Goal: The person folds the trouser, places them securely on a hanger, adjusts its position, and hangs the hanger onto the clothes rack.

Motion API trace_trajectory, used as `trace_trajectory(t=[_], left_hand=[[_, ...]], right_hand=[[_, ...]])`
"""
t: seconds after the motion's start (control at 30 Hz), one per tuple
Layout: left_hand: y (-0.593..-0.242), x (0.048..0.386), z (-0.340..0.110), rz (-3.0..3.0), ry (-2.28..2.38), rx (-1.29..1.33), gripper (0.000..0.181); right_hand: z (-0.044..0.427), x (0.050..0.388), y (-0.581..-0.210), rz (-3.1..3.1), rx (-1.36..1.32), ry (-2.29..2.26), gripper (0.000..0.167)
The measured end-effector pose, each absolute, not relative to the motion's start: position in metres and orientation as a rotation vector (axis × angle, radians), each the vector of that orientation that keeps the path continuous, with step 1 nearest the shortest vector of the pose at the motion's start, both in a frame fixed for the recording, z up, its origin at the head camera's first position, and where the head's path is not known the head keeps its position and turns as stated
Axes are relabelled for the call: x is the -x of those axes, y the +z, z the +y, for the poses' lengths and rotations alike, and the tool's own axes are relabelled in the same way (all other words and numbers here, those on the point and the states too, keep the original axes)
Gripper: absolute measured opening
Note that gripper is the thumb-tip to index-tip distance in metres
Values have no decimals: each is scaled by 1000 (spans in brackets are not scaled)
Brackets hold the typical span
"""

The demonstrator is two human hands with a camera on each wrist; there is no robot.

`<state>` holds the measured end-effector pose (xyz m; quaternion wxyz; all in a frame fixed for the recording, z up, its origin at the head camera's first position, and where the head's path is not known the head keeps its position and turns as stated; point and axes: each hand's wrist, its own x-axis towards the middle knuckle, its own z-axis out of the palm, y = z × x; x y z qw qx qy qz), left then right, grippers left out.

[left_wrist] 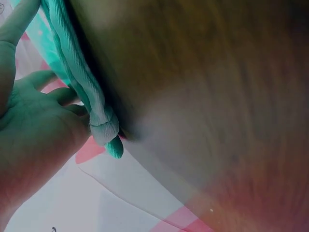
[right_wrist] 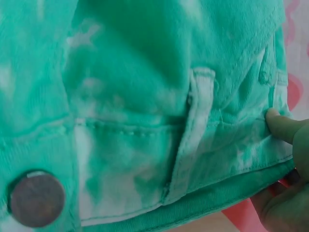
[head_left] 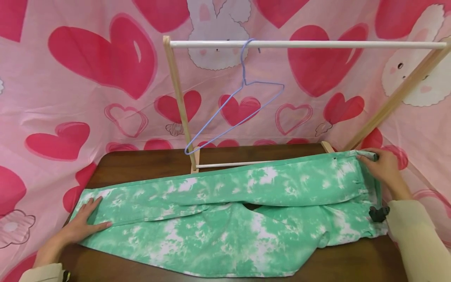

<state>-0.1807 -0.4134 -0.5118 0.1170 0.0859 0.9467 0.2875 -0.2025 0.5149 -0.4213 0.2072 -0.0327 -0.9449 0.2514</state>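
Left hand lies spread — right hand pinches.

Trousers on table, before rack

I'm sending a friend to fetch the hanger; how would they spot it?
Find the rack behind the green trousers. From its white top rail hangs the hanger, tilted. Unlike the straight rail and wooden posts, it's thin, bent and pale blue.

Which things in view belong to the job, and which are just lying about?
Job:
green and white mottled trousers
left hand, resting on them
right hand, pinching their waistband

Apparently just surroundings:
thin blue hanger
wooden rack with white rails
brown wooden table
pink heart-print cloth backdrop
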Motion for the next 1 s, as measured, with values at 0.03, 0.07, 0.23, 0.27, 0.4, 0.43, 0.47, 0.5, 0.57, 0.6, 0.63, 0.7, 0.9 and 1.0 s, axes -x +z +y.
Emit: trace_trajectory(t=[0.03, 0.07, 0.23, 0.27, 0.4, 0.43, 0.47, 0.5, 0.57, 0.6, 0.63, 0.7, 0.9, 1.0], left_hand=[[-512, 180, -414, 2770, 848, -253, 107], [-513, 180, -414, 2769, 853, -253, 107], [-513, 179, -415, 2775, 862, -265, 107], [-513, 178, -415, 2776, 861, -266, 106], [-510, 178, -413, 2774, 854, -257, 106], [-509, 178, -413, 2774, 847, -253, 107], [-509, 178, -413, 2771, 844, -248, 107], [-508, 178, -412, 2770, 839, -243, 107], [-508, 177, -413, 2764, 836, -233, 107], [-509, 177, -413, 2763, 838, -233, 107], [-509, 176, -413, 2761, 845, -235, 106], [-510, 175, -414, 2755, 853, -232, 106], [-512, 175, -418, 2753, 857, -238, 105], [-513, 175, -419, 2749, 853, -233, 106]], right_hand=[[514, 205, -422, -2646, 96, 698, 35], [514, 207, -423, -2669, 97, 699, 35], [517, 211, -432, -2856, 30, 743, 39], [519, 211, -434, -2902, 12, 757, 41], [528, 202, -444, -3028, -26, 852, 51], [531, 199, -446, -3051, -23, 847, 53], [533, 195, -448, -3061, -25, 851, 53], [535, 191, -449, -3063, -25, 865, 53], [540, 182, -453, -3083, -15, 872, 51], [542, 177, -455, -3096, -5, 883, 50], [544, 172, -457, -3109, 4, 890, 49], [547, 163, -461, -3158, 45, 926, 51], [552, 137, -470, -3266, 139, 1092, 61], [554, 127, -475, -3245, 116, 1329, 61]])
